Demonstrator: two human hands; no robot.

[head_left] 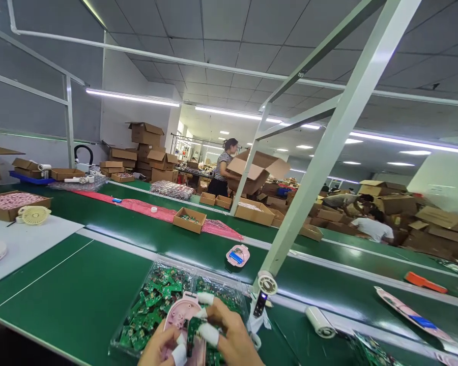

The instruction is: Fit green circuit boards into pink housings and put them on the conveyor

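My left hand [163, 345] is closed around the lower left side of a pink plastic shell [182, 311], whose inside faces me. White covers wrap several of my fingertips. Between the fingers of my right hand [229, 330] is a small green circuit board [193, 333], held over the shell; whether it touches the shell I cannot tell. Beneath both hands lies a clear plastic tray [116, 339] heaped with green circuit boards [156, 290].
A metal post [309, 173] rises right of the tray, beside a small white fan [267, 284]. Farther out, a pink shell with a blue part [237, 255] rests on the green belt. A cardboard box [190, 220] holds boards. Beyond, a person [223, 168] carries a carton [257, 168].
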